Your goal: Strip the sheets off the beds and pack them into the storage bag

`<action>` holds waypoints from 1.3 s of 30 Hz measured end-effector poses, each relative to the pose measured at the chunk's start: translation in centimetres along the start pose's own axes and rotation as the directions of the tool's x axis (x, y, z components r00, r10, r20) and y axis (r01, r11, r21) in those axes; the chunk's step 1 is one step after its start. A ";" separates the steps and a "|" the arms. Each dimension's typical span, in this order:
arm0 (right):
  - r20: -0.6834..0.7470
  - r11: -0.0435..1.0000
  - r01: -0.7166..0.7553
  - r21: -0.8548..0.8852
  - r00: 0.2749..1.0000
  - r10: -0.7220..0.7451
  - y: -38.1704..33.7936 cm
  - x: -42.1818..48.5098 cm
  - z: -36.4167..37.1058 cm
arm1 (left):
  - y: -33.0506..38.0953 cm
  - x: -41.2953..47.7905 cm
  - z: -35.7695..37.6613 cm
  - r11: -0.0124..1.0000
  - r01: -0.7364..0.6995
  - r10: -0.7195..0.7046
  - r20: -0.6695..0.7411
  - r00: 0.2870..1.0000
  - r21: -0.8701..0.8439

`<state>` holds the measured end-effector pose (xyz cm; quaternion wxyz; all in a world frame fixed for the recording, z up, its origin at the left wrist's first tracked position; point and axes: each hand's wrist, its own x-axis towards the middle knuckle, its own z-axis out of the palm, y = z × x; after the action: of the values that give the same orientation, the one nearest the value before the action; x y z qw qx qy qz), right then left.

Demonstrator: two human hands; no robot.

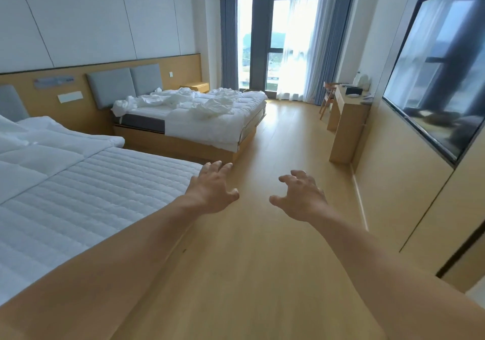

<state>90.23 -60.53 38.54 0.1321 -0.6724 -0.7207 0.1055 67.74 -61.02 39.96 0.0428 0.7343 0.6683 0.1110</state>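
Over the wood floor [252,247] between the beds and the right wall, both arms reach forward with nothing in them. Left hand [211,191] is spread, palm down, its fingers [219,167] splayed just past the foot corner of the near bed [99,190]. Right hand [301,199] hangs beside it, apart from it, with fingers [294,179] curled like a claw but gripping nothing.

That near bed shows a bare quilted pad, with white bedding [52,140] folded back toward its head end at the left. On the far bed [199,121], by the window [278,40], rumpled white sheets [183,100] lie heaped across the top, and a white layer hangs down over the foot end and side; a dark strip of mattress shows at its near head corner. Grey headboard cushions [123,83] stand against the wall behind it, and a small nightstand [195,87] sits beside it.

Along the right wall stands a wooden counter [346,119] carrying small items too blurred to tell, with a chair [328,97] at its far end. A dark screen [441,72] is mounted on that wall, nearer than the counter. Grey curtains [228,35] frame the window.
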 end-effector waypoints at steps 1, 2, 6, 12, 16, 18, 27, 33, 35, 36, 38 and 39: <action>0.007 1.000 -0.004 -0.004 1.000 0.004 0.7 2.0 0.1 | 0.4 2.2 0.5 1.000 -0.006 0.006 0.018 1.000 0.006; 0.002 1.000 -0.009 -0.004 1.000 0.009 1.4 4.1 0.0 | 0.8 4.5 1.0 1.000 -0.012 0.012 0.032 0.999 0.012; -0.035 1.000 -0.019 -0.003 0.999 0.019 5.1 13.9 -0.6 | 3.0 14.1 2.7 1.000 -0.019 0.019 0.022 1.000 0.025; -0.032 0.999 0.044 0.009 0.999 -0.044 8.9 27.8 -2.5 | 5.7 26.4 3.8 0.999 0.039 -0.039 0.015 0.999 0.022; -0.026 0.994 0.105 0.001 0.994 -0.105 9.4 36.3 -3.2 | 5.2 33.9 3.9 0.996 0.090 -0.090 -0.020 0.996 0.009; -0.017 0.991 0.134 0.002 0.991 -0.134 9.2 40.2 -2.6 | 4.3 37.6 4.3 0.994 0.105 -0.105 -0.020 0.994 0.019; 0.016 0.988 0.151 -0.017 0.988 -0.151 6.0 60.9 0.6 | -3.5 58.2 6.3 0.988 0.155 -0.155 0.007 0.988 0.008; -0.026 0.993 0.117 0.034 0.993 -0.117 4.0 73.7 0.9 | -7.5 70.8 5.1 0.995 0.098 -0.097 -0.022 0.995 0.038; 0.010 0.992 0.121 0.031 0.993 -0.121 3.8 77.2 1.5 | -8.4 74.6 5.2 0.995 0.093 -0.092 -0.011 0.996 0.044; 0.027 0.992 0.123 0.027 0.992 -0.124 3.9 79.1 1.8 | -8.8 76.4 5.4 0.994 0.094 -0.094 -0.002 0.996 0.049; 0.031 0.992 0.121 0.040 0.992 -0.122 3.9 83.5 2.2 | -9.4 80.4 5.9 0.994 0.093 -0.094 0.009 0.996 0.062; 0.024 0.991 0.122 0.052 0.992 -0.124 4.0 85.8 2.4 | -9.7 82.4 6.2 0.993 0.095 -0.096 0.005 0.995 0.071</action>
<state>87.97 25.36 39.13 0.1453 -0.6216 -0.7596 0.1244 66.44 22.14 40.64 0.0249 0.7030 0.7061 0.0818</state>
